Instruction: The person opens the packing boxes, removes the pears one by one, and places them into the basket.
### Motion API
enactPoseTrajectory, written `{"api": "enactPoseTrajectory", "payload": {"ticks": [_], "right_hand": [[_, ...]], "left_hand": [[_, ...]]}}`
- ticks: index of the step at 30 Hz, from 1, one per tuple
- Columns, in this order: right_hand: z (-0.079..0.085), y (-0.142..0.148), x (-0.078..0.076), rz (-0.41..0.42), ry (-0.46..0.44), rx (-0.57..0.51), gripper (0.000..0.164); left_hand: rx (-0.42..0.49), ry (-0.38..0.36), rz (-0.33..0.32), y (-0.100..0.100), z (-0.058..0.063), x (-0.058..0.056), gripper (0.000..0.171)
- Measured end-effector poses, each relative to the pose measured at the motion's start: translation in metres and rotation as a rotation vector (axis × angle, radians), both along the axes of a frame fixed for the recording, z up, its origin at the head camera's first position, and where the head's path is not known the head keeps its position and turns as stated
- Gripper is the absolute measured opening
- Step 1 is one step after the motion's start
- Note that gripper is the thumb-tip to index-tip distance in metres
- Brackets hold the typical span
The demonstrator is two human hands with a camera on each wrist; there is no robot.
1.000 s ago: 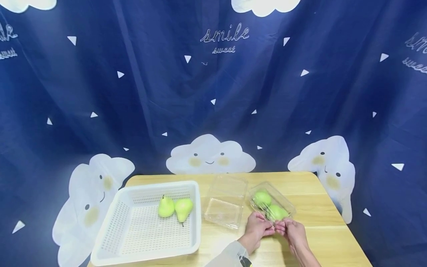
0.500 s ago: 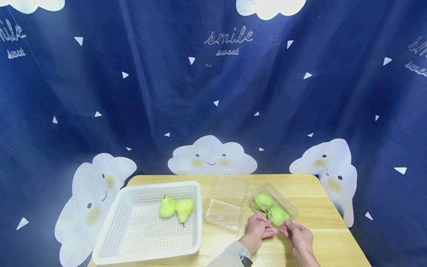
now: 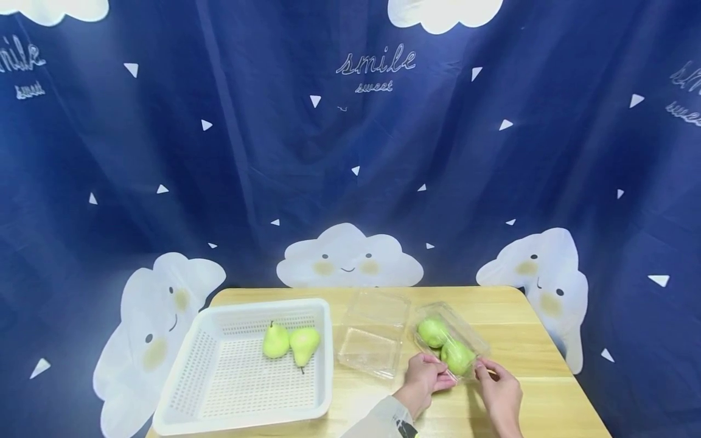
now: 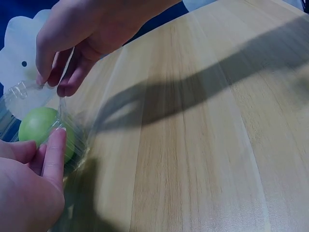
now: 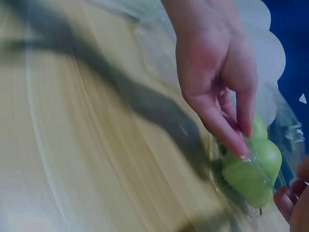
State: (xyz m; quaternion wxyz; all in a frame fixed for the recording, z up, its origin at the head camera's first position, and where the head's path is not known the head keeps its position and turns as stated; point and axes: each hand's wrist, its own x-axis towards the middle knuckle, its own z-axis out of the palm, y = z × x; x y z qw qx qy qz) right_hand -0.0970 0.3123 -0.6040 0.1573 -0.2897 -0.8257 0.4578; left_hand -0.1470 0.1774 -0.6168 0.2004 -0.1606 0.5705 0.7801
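Observation:
Two green pears (image 3: 457, 357) lie in a clear plastic clamshell box (image 3: 465, 328) on the right part of the table. My left hand (image 3: 421, 380) pinches the near left edge of the box between thumb and fingers, which the right wrist view shows closely. My right hand (image 3: 499, 389) pinches the box's clear plastic at the near right corner. In the left wrist view, the right hand (image 4: 91, 43) is above the left hand (image 4: 29, 188), and the plastic at its fingertips is raised. The lid's exact outline is hard to see.
A white perforated basket (image 3: 246, 420) with two more pears (image 3: 303, 345) stands on the left of the wooden table (image 3: 526, 340). Between basket and hands, a second clear box (image 3: 372, 350) lies open. A blue curtain (image 3: 350, 140) hangs behind the table.
My right hand has moved right along the near edge of the box, away from the left hand. The left hand stays at its edge. The head view has shifted slightly.

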Motion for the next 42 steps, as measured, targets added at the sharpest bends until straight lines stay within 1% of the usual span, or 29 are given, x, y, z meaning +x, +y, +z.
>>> {"api": "enactPoseTrajectory", "payload": {"ticks": [2,5,8,12,14,19,21,25,29,31,34,38,42], "right_hand": [[0.000,0.000,0.001,0.018,0.023,0.098,0.024],[0.000,0.000,0.002,0.037,0.068,0.190,0.019],[0.000,0.001,0.002,0.055,0.110,0.248,0.019],[-0.003,0.006,0.000,0.073,0.160,0.298,0.018],[-0.003,0.008,-0.003,0.073,0.202,0.319,0.017],[0.000,0.013,-0.011,0.082,0.314,0.424,0.017],[0.002,0.016,-0.014,0.097,0.325,0.453,0.016],[0.009,0.022,-0.019,0.118,0.298,0.425,0.013],[0.015,0.030,-0.024,0.091,0.245,0.328,0.011],[0.016,0.034,-0.026,0.076,0.234,0.291,0.012],[0.014,0.040,-0.031,0.051,0.248,0.280,0.012],[0.010,0.047,-0.041,-0.002,0.275,0.278,0.013],[0.006,0.051,-0.050,-0.033,0.272,0.260,0.016]], "left_hand": [[-0.004,-0.002,0.002,0.000,0.000,0.000,0.017],[-0.003,-0.005,0.000,0.000,0.000,0.000,0.017],[0.004,-0.001,-0.005,0.000,0.000,-0.001,0.017],[0.018,0.003,-0.012,-0.001,0.000,-0.001,0.018],[0.023,0.007,-0.019,-0.002,-0.001,-0.001,0.018],[0.032,0.026,-0.054,-0.005,-0.002,-0.002,0.016],[0.041,0.034,-0.070,-0.007,-0.002,-0.002,0.014],[0.081,0.018,-0.077,-0.009,-0.003,-0.002,0.012],[0.114,-0.012,-0.074,-0.010,-0.007,-0.002,0.011],[0.126,-0.022,-0.071,-0.010,-0.008,-0.001,0.010],[0.153,-0.035,-0.069,-0.011,-0.009,-0.001,0.011],[0.186,-0.047,-0.065,-0.011,-0.011,0.000,0.014],[0.202,-0.057,-0.060,-0.009,-0.015,-0.001,0.015]]}}
